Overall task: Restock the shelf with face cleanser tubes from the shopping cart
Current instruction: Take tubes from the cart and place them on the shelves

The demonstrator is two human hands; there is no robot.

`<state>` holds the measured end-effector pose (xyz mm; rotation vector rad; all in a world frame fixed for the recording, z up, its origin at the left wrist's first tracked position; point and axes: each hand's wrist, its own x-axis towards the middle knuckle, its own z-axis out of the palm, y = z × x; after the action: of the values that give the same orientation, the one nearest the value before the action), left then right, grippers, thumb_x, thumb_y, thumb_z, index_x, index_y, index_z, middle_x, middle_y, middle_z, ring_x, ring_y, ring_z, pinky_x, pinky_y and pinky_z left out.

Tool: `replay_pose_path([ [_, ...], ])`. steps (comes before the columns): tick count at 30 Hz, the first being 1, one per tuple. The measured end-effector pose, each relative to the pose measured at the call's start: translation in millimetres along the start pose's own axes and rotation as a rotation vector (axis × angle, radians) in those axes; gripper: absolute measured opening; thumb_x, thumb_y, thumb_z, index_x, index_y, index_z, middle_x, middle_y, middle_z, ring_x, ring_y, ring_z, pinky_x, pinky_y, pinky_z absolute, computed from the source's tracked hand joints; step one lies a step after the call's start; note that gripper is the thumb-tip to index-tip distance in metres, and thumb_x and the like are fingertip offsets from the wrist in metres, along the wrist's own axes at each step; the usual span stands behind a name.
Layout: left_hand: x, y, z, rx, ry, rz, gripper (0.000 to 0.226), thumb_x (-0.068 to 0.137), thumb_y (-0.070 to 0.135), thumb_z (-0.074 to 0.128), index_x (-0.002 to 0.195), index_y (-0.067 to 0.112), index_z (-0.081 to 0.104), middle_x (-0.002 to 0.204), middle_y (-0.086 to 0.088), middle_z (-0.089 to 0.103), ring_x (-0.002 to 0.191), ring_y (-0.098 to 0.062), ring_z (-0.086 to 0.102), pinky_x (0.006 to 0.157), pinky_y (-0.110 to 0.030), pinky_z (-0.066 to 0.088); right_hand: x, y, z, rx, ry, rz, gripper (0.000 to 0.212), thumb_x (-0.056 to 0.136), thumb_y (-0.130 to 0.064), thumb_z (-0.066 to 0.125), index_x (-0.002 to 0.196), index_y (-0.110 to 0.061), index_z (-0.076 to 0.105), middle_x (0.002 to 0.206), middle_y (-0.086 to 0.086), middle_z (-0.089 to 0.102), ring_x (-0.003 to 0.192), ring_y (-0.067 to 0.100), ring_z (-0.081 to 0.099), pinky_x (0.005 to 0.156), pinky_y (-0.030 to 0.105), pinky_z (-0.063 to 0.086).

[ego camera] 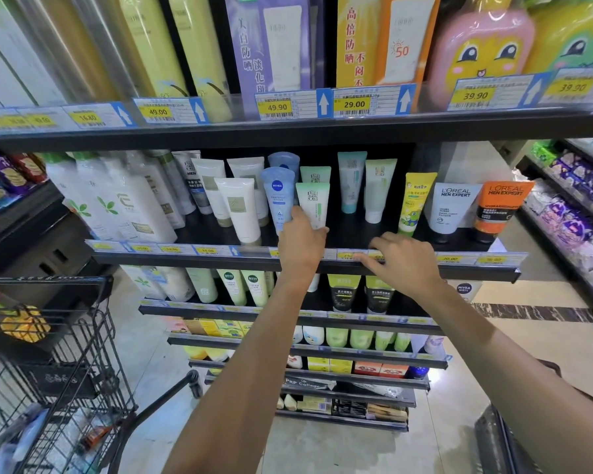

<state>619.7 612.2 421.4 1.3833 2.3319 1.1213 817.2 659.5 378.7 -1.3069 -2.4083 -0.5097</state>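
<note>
On black shelf [356, 234], left hand [302, 241] grips green tube [314, 203]

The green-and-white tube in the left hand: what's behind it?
Directly behind the green-and-white tube held by the left hand stands another matching tube; only its top shows. Anything further back is hidden.

yellow spray cans [175, 46] upper shelf | sunscreen boxes [374, 39] | price tags [353, 104]

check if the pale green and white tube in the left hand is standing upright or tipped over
Upright. The pale green and white tube stands cap-down on the black shelf, crimped end up, with the left hand gripping its lower part.
</note>
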Motion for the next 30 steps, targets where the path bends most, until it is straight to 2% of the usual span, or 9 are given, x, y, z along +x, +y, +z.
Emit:
replay_pose_path([
  [9, -4.0, -0.7, -2.5, 0.033, -0.005, 0.026, 0.05, 0.091, 0.035, 0.075, 0.12, 0.008, 0.044, 0.107, -0.017, 0.067, 0.094, -0.038, 0.067, 0.072, -0.044, 0.055, -0.9, -0.5, -1.6, 0.007, -0.003, 0.003, 0.063, 0.095, -0.076, 0.035, 0.096, -0.026, 0.073, 0.086, -0.008, 0.066, 0.076, 0.017, 0.066, 0.049, 0.026, 0.03],
  [13, -4.2, -0.7, -3.4, 0.03, -0.014, 0.016, 0.051, 0.091, 0.037, 0.075, 0.12, 0.009, 0.045, 0.107, -0.016, 0.067, 0.095, -0.038, 0.065, 0.074, -0.047, 0.056, -1.4, -1.4, -2.7, 0.031, -0.004, 0.013, 0.061, 0.095, -0.074, 0.038, 0.093, -0.025, 0.073, 0.082, -0.007, 0.064, 0.073, 0.018, 0.065, 0.049, 0.025, 0.027],
  [18, -3.8, -2.6, -1.9, 0.014, -0.022, 0.007, 0.051, 0.089, 0.04, 0.076, 0.116, 0.011, 0.044, 0.104, -0.015, 0.066, 0.093, -0.038, 0.065, 0.075, -0.05, 0.057, -0.2, -0.4, -2.7, 0.028, -0.036, 0.009, 0.058, 0.096, -0.073, 0.035, 0.1, -0.028, 0.072, 0.09, -0.009, 0.065, 0.084, 0.016, 0.066, 0.052, 0.027, 0.031],
  [22, -4.6, -3.3, -1.0, 0.022, -0.035, 0.008, 0.052, 0.089, 0.041, 0.075, 0.119, 0.012, 0.043, 0.105, -0.015, 0.066, 0.092, -0.038, 0.066, 0.075, -0.052, 0.058, -0.4, -0.2, -2.6, 0.032, -0.069, 0.013, 0.058, 0.096, -0.073, 0.035, 0.1, -0.028, 0.072, 0.09, -0.008, 0.065, 0.085, 0.016, 0.066, 0.051, 0.027, 0.034],
  [27, -7.2, -3.9, -1.8, 0.053, -0.045, 0.008, 0.054, 0.09, 0.041, 0.075, 0.12, 0.011, 0.042, 0.106, -0.016, 0.066, 0.094, -0.04, 0.065, 0.075, -0.052, 0.057, -0.5, -2.8, -6.8, 0.051, -0.091, 0.027, 0.05, 0.097, -0.067, 0.047, 0.101, -0.025, 0.074, 0.091, -0.006, 0.066, 0.084, 0.018, 0.066, 0.052, 0.027, 0.034],
  [30, -8.6, -4.1, -2.8, 0.048, -0.067, 0.008, 0.054, 0.09, 0.041, 0.075, 0.12, 0.012, 0.042, 0.107, -0.016, 0.067, 0.095, -0.039, 0.066, 0.076, -0.051, 0.057, -0.5, -4.5, -7.3, 0.073, -0.13, 0.023, 0.048, 0.099, -0.064, 0.047, 0.105, -0.025, 0.073, 0.092, -0.004, 0.067, 0.085, 0.02, 0.067, 0.056, 0.029, 0.037],
])
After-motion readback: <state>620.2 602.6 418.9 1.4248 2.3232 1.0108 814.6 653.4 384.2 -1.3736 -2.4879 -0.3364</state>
